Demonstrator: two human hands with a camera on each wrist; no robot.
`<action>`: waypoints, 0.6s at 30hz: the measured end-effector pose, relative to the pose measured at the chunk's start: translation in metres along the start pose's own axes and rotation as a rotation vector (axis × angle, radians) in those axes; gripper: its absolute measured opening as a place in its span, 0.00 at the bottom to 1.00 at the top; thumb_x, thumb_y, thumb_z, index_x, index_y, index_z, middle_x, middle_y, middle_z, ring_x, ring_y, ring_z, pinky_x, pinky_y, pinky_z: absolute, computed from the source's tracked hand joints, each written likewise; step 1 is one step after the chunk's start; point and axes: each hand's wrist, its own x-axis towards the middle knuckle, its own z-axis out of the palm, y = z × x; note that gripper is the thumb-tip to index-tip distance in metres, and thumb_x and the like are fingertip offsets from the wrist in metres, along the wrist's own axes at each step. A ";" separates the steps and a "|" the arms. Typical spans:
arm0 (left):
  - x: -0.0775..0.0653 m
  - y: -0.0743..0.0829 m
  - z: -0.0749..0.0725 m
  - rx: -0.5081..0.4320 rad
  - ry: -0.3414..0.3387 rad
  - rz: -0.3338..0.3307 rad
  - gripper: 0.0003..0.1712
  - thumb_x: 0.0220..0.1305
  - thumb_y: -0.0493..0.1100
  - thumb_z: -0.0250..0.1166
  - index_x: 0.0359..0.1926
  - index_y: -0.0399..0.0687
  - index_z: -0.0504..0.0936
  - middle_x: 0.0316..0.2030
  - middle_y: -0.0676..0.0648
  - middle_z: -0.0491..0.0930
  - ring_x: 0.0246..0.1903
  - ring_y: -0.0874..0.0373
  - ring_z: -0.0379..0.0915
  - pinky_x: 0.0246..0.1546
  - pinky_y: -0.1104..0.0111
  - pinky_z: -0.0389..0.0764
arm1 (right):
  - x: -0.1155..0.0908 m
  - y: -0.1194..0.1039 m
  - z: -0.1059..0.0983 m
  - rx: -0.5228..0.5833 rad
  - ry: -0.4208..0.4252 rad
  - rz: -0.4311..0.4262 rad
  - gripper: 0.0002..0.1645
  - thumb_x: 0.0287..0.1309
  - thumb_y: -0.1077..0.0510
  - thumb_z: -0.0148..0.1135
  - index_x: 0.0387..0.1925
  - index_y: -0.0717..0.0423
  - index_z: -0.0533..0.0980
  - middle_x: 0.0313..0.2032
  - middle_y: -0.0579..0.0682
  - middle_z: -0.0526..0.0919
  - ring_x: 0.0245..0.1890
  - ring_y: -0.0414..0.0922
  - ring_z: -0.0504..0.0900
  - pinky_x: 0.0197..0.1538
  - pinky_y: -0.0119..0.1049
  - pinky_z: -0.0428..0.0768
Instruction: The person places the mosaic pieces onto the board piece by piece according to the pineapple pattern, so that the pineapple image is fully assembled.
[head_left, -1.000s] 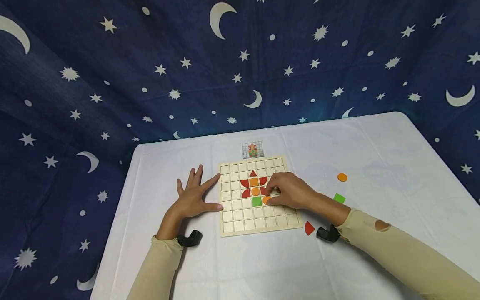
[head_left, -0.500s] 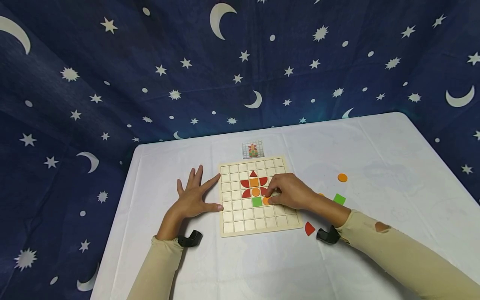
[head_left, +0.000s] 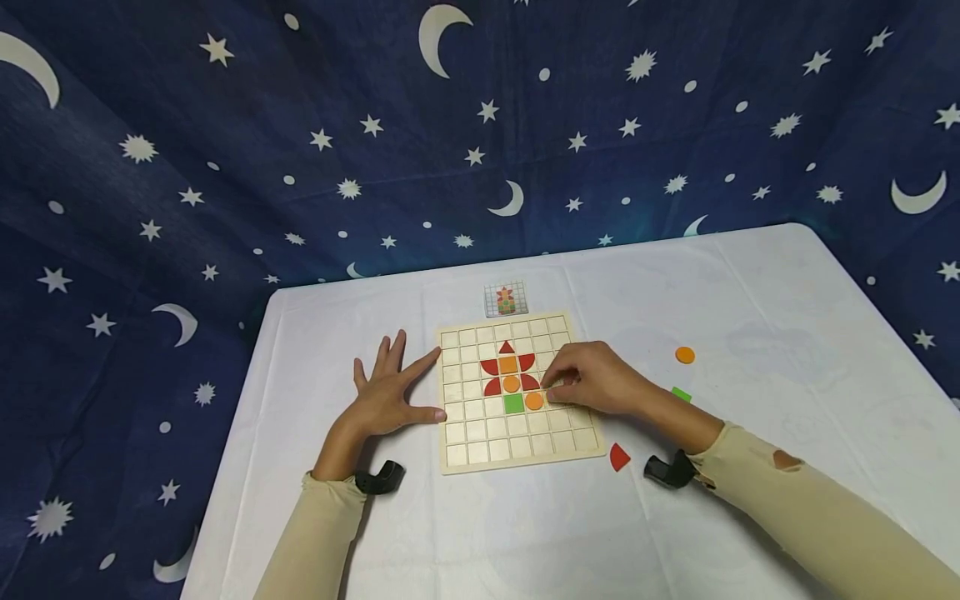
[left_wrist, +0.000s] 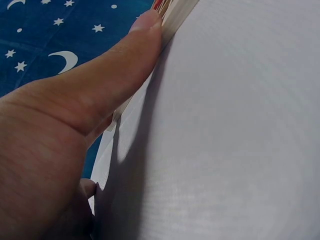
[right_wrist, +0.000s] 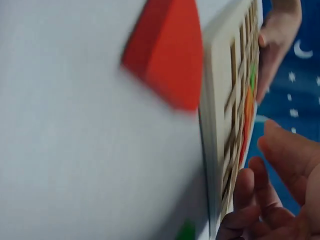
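A wooden grid board (head_left: 480, 450) lies on the table. My left hand (head_left: 382, 400) is spread flat beside it, with the thumb and index fingertip at its left edge; the left wrist view shows that thumb (left_wrist: 120, 60) against the rim. Over the board's right side is my right hand (head_left: 596, 379), fingers bent, thumb and fingertips apart with nothing between them. Just left of those fingertips, an orange disc (head_left: 534, 401) sits in a cell beside a green square (head_left: 513, 403). Above them are another orange disc (head_left: 512, 383), an orange square (head_left: 508, 364), several red quarter-circles (head_left: 490, 367) and a red triangle (head_left: 506, 347).
Behind the board lies a small pattern card (head_left: 506, 298). To the right are a loose orange disc (head_left: 685, 355) and a green piece (head_left: 681, 394) partly hidden by my forearm. A loose red quarter-circle (head_left: 618, 457) rests near the board's lower right corner.
My right hand has let go of the orange disc, which now lies in the cell right of the green square, and has drawn back slightly to the right. The left hand has not moved.
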 end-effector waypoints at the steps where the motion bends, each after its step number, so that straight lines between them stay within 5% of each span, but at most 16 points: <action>1: 0.000 0.000 0.000 0.000 0.000 -0.001 0.62 0.43 0.73 0.77 0.78 0.71 0.60 0.82 0.38 0.31 0.80 0.35 0.19 0.66 0.26 0.20 | -0.003 0.004 -0.005 0.005 0.013 0.001 0.08 0.52 0.58 0.78 0.36 0.46 0.89 0.34 0.39 0.86 0.31 0.36 0.78 0.38 0.31 0.77; 11: -0.001 0.002 0.000 -0.008 0.005 -0.004 0.61 0.43 0.73 0.77 0.78 0.71 0.61 0.82 0.38 0.31 0.80 0.36 0.19 0.67 0.26 0.21 | -0.044 0.059 -0.082 -0.184 0.157 0.105 0.10 0.53 0.58 0.79 0.39 0.47 0.90 0.35 0.38 0.88 0.35 0.39 0.80 0.41 0.37 0.79; 18: -0.001 0.003 -0.001 -0.012 -0.005 -0.007 0.61 0.43 0.73 0.77 0.78 0.71 0.61 0.82 0.39 0.31 0.80 0.36 0.19 0.67 0.26 0.20 | -0.073 0.098 -0.116 -0.270 0.110 0.242 0.13 0.52 0.54 0.80 0.41 0.48 0.89 0.39 0.43 0.89 0.40 0.43 0.81 0.42 0.35 0.79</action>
